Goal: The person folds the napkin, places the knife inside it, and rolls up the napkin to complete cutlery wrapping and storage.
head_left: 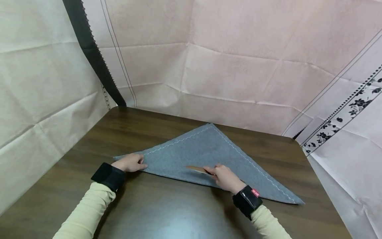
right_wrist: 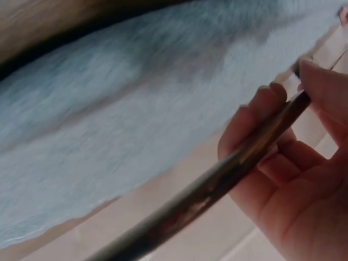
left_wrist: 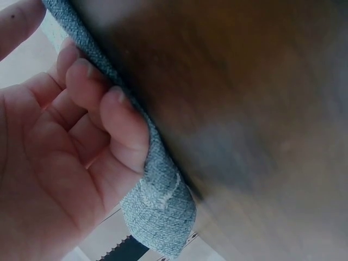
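A grey-blue cloth [head_left: 191,149] lies folded into a triangle, pale stitching along its two far sides. My left hand [head_left: 129,162] rests at its left corner. In the left wrist view, the fingers of that hand [left_wrist: 65,147] bend loosely against the folded cloth edge [left_wrist: 163,157], the thumb apart. My right hand [head_left: 225,178] grips a slim knife [head_left: 197,169] over the cloth's front middle, its blade pointing left. In the right wrist view, the knife's shiny, dark handle [right_wrist: 201,190] runs through the curled fingers. Whether the blade touches the cloth I cannot tell.
Beneath the cloth is a brown wooden table [head_left: 161,202], with rounded far corners. Creased pale sheeting [head_left: 232,73] hangs behind and at both sides, with a dark strip [head_left: 95,53] at the left and a floral border [head_left: 343,116] at the right.
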The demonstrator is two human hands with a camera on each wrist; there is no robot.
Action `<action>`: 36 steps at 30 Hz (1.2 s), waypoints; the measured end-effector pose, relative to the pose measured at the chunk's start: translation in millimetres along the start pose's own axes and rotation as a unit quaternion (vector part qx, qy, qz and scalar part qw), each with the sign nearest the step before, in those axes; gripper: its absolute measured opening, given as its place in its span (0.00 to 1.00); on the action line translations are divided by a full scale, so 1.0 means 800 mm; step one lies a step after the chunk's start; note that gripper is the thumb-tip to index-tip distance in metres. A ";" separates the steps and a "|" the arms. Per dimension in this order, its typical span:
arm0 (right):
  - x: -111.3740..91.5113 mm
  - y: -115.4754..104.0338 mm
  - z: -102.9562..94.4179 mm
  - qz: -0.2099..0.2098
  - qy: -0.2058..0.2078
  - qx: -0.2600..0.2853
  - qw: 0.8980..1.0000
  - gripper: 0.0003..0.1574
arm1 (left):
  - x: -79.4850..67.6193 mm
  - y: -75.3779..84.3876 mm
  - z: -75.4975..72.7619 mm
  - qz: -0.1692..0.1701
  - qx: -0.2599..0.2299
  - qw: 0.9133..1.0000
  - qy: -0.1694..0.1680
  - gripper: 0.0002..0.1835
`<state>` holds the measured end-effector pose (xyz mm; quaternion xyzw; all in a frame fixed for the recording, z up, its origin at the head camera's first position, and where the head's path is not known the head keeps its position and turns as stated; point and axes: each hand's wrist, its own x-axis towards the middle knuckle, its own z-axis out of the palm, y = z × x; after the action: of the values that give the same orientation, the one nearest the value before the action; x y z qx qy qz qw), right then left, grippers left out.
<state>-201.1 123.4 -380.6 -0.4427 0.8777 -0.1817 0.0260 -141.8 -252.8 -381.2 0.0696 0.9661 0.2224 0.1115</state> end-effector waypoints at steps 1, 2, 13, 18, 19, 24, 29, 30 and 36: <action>0.004 -0.003 0.002 -0.001 -0.005 -0.001 1.000 0.26 | 0.000 0.000 0.000 -0.001 -0.001 1.000 0.000 0.15; 0.007 -0.005 0.005 -0.001 -0.010 -0.002 1.000 0.27 | 0.000 0.000 -0.001 0.000 -0.001 1.000 -0.001 0.15; 0.024 -0.022 0.026 -0.025 -0.034 -0.078 0.996 0.29 | 0.001 0.002 0.001 0.006 0.003 1.000 0.004 0.14; 0.026 -0.023 0.035 -0.038 -0.027 -0.126 0.991 0.29 | 0.001 0.002 0.000 0.003 -0.004 1.000 -0.001 0.15; 0.027 -0.024 0.036 -0.041 -0.023 -0.134 0.990 0.29 | 0.001 0.002 -0.001 0.002 -0.006 1.000 -0.003 0.15; 0.028 -0.028 0.040 -0.059 -0.003 -0.176 0.983 0.29 | 0.001 0.000 -0.004 0.001 -0.008 1.000 -0.010 0.14; 0.026 -0.031 0.046 -0.068 0.007 -0.228 0.971 0.30 | 0.001 -0.002 -0.004 0.003 -0.003 1.000 -0.009 0.15; 0.026 -0.031 0.047 -0.071 0.009 -0.236 0.969 0.30 | 0.001 -0.002 -0.003 0.004 -0.003 1.000 -0.008 0.15; 0.025 -0.029 0.048 -0.079 0.018 -0.250 0.965 0.31 | 0.003 -0.003 -0.001 0.005 0.001 1.000 -0.006 0.14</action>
<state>-187.1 83.6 -406.1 -0.4994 0.8579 0.0342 -0.1157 -144.2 -255.1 -382.1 0.0759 0.9653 0.2212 0.1164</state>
